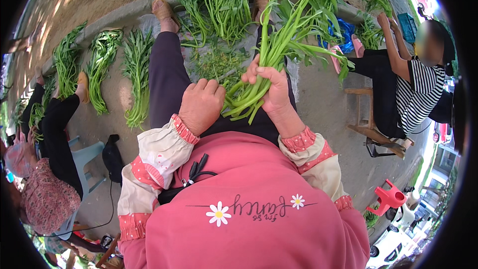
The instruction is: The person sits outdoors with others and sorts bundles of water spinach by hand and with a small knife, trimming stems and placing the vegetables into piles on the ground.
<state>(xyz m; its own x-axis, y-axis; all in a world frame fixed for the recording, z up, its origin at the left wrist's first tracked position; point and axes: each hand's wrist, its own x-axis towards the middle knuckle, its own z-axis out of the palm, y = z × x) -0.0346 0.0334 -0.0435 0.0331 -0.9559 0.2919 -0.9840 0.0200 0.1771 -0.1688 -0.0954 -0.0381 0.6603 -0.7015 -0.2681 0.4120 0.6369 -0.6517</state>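
Observation:
My right hand [275,86] is closed around a bunch of leafy green stems [277,52], probably water spinach. Its leaves point away from me and its cut ends bend down towards my lap. Just left of those ends is my left hand [203,102], a fist with the back of the hand up; whether a stem is pinched in its fingers is hidden. Between my feet a large pile of the same greens [220,3] lies on a plastic sheet, with loose trimmed leaves and bits [216,61] nearer to me.
Bundles of greens [136,78] lie on the ground to the left, beside a seated person and a pale blue plastic chair [83,160]. At right another person sits on a wooden chair [360,119], near a blue plastic bag [345,31]. A red plastic stool [388,197] stands lower right.

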